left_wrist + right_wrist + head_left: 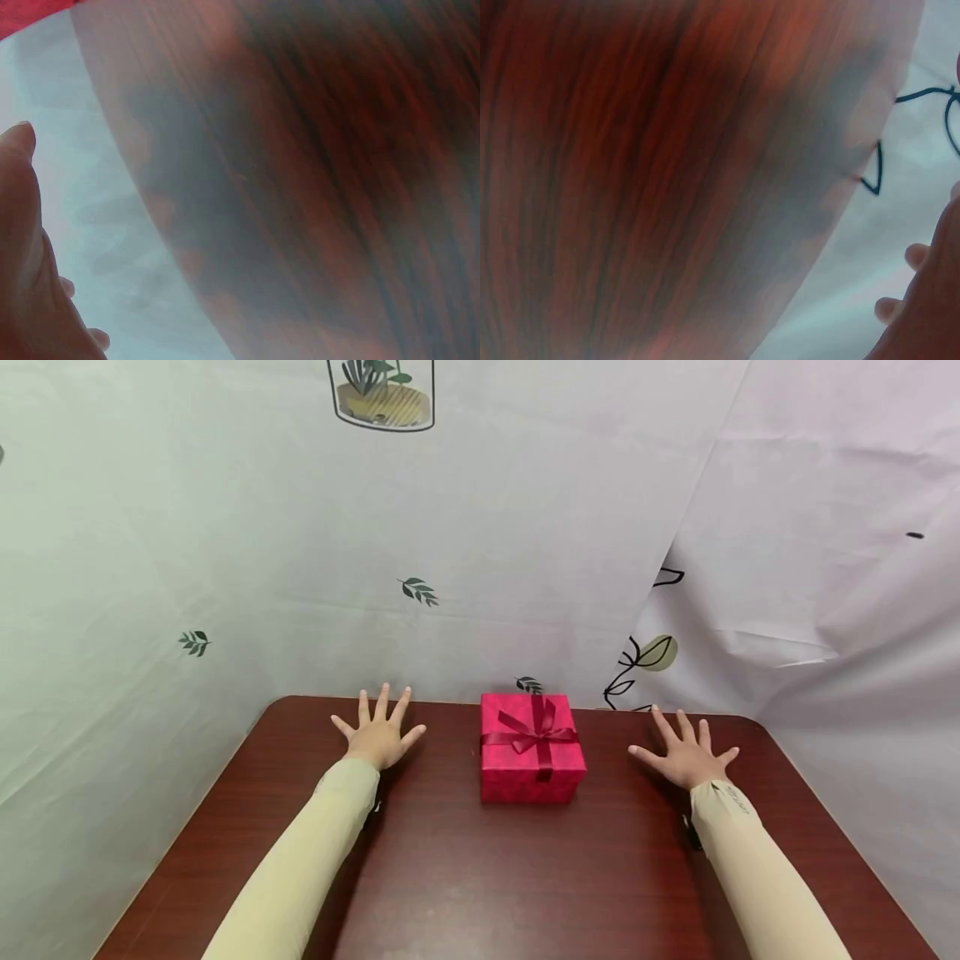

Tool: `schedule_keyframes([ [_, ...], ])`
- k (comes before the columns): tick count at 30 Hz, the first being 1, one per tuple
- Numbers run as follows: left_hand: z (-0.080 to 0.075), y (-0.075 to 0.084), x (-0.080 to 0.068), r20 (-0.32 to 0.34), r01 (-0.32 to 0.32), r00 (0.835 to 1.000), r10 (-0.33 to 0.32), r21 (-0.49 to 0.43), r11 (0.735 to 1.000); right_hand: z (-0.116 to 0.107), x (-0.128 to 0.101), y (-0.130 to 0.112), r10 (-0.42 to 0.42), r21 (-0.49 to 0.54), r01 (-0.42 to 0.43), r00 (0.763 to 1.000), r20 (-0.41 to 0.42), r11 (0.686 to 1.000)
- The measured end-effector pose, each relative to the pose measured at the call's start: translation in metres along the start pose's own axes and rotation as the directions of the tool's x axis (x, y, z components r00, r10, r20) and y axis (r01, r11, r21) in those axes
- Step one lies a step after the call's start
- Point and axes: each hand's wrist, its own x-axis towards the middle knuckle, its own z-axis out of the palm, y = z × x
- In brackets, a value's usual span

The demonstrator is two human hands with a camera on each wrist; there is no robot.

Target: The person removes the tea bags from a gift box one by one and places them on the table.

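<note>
A red gift box (528, 785) with a dark red ribbon tied in a bow (534, 737) sits near the far edge of the table, between the two hands. To its left, my left hand (377, 742) is spread palm down over the tabletop, fingers straight and pointing away. My right hand (687, 762) is spread the same way to the right of the box. Neither hand touches the box or holds anything. The left wrist view shows part of the left hand (30, 262) at its edge; part of the right hand (922, 300) appears in the right wrist view.
The dark reddish wooden table (517, 877) has rounded far corners and a glossy surface. White fabric (525, 568) printed with leaves and plants hangs right behind the table's far edge and along both sides.
</note>
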Motion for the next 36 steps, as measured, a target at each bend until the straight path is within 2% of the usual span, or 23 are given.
schedule_keyframes([
  [5,-0.005,0.008,-0.007,-0.038,-0.021,0.999,0.018,-0.089,0.996,0.000,-0.005,-0.013,-0.004,0.023,0.004,1.000,0.002,1.000],
  [8,-0.010,0.012,-0.011,-0.092,-0.045,0.995,0.031,-0.151,0.987,0.001,-0.009,-0.020,-0.009,0.032,0.010,1.000,-0.021,0.999],
  [13,-0.018,0.021,-0.019,-0.193,-0.101,0.979,0.063,-0.191,0.976,-0.005,-0.018,-0.033,-0.021,0.047,0.025,0.996,-0.088,0.999],
  [17,-0.019,0.029,-0.026,-0.292,-0.152,0.953,0.077,-0.244,0.958,-0.010,-0.025,-0.047,-0.021,0.127,0.037,0.992,-0.123,0.991],
  [21,-0.015,0.040,-0.033,-0.424,-0.227,0.903,0.071,-0.330,0.916,-0.010,-0.030,-0.063,0.013,0.303,0.034,0.988,-0.153,0.953],
  [23,-0.012,0.046,-0.037,-0.484,-0.277,0.873,0.065,-0.381,0.882,-0.009,-0.031,-0.071,0.041,0.416,0.034,0.985,-0.170,0.909],
  [25,-0.008,0.052,-0.040,-0.526,-0.321,0.849,0.053,-0.434,0.842,-0.007,-0.033,-0.080,0.070,0.523,0.032,0.982,-0.174,0.851],
  [26,-0.006,0.055,-0.042,-0.543,-0.338,0.839,0.038,-0.466,0.817,-0.006,-0.033,-0.084,0.086,0.579,0.030,0.982,-0.171,0.815],
  [29,0.000,0.064,-0.049,-0.581,-0.368,0.813,-0.035,-0.560,0.743,-0.002,-0.035,-0.097,0.134,0.739,-0.006,0.984,-0.114,0.674],
  [31,0.005,0.070,-0.053,-0.585,-0.377,0.807,-0.081,-0.616,0.692,0.003,-0.037,-0.103,0.151,0.809,-0.030,0.986,-0.073,0.587],
  [33,0.010,0.076,-0.056,-0.576,-0.376,0.808,-0.119,-0.662,0.649,0.007,-0.039,-0.107,0.157,0.860,-0.054,0.987,-0.031,0.508],
  [36,0.016,0.085,-0.056,-0.554,-0.386,0.822,-0.131,-0.712,0.586,0.012,-0.038,-0.114,0.129,0.896,-0.067,0.992,0.011,0.438],
])
